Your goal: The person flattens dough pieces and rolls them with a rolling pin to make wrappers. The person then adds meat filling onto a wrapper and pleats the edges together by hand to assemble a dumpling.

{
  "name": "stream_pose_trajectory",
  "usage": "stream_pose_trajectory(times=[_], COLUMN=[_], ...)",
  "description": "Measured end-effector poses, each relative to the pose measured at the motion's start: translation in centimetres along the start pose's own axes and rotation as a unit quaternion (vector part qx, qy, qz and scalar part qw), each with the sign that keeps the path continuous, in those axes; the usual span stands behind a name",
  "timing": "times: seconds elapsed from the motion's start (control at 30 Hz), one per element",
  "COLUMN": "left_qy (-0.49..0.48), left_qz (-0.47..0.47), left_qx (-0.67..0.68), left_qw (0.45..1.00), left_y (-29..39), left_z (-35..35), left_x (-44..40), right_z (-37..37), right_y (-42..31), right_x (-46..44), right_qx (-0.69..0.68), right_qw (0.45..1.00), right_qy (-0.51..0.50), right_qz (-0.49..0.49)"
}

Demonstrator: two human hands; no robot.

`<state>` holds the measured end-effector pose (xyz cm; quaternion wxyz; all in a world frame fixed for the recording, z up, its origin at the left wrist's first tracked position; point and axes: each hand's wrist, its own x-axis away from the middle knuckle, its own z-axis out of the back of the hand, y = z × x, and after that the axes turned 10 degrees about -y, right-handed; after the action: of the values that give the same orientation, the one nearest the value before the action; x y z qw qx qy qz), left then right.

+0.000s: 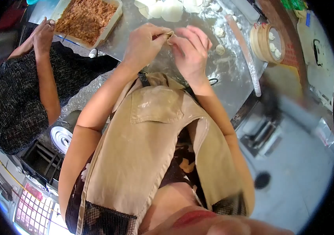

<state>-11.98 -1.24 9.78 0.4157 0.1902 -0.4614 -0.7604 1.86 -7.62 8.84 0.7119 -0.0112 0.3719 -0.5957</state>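
Note:
My left hand [143, 44] and my right hand [191, 56] meet above the metal table, fingers pinched together. Between their fingertips is a small dumpling [170, 35] of pale dough, mostly covered by the fingers. Just past my hands lie round white dough wrappers [166, 10], some overlapping. A plastic tub [117, 13] of reddish-brown minced filling [84, 21] stands beyond my left hand. To the right of my right hand, a small dough piece [220, 49] rests on the floured surface.
A long floured rolling pin [245, 55] lies along the table's right side, near a bamboo steamer [255, 42] holding small white pieces. At left stands another person [22, 94] in dark clothing, hands close together beside the tub. A lidded pot [62, 139] is below.

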Motion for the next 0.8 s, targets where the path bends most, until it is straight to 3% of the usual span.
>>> stream_pose_trajectory(times=[0.17, 0.27, 0.33, 0.53, 0.67, 0.77, 0.8], left_qy=[-0.022, -0.061, -0.087, -0.124, -0.125, -0.106, -0.024], left_qz=[0.015, 0.040, 0.067, 0.067, 0.081, 0.098, 0.138], left_qx=[0.001, 0.063, 0.176, 0.239, 0.281, 0.323, 0.352], left_qw=[1.000, 0.995, 0.978, 0.961, 0.948, 0.935, 0.926], left_y=[0.3, 0.1, -0.2, -0.3, 0.6, -0.1, -1.9], left_z=[0.5, 0.7, 1.0, 2.4, 3.6, 2.9, 0.5], left_x=[-0.5, -0.8, -1.1, -1.6, -1.5, -1.1, -0.6], right_z=[-0.5, 0.2, 0.2, 0.6, 0.7, 0.4, 0.2], right_y=[0.9, 0.3, 0.1, 0.3, 0.0, -0.4, -0.7], right_x=[0.3, 0.1, 0.0, -0.3, -0.5, -0.3, -0.2], right_qx=[-0.005, -0.004, -0.080, -0.049, -0.027, -0.082, -0.082], right_qw=[1.000, 1.000, 0.994, 0.997, 0.999, 0.996, 0.996], right_qy=[0.026, 0.003, -0.014, -0.029, -0.033, 0.031, 0.032], right_qz=[0.014, 0.004, -0.075, -0.045, -0.001, -0.028, -0.025])
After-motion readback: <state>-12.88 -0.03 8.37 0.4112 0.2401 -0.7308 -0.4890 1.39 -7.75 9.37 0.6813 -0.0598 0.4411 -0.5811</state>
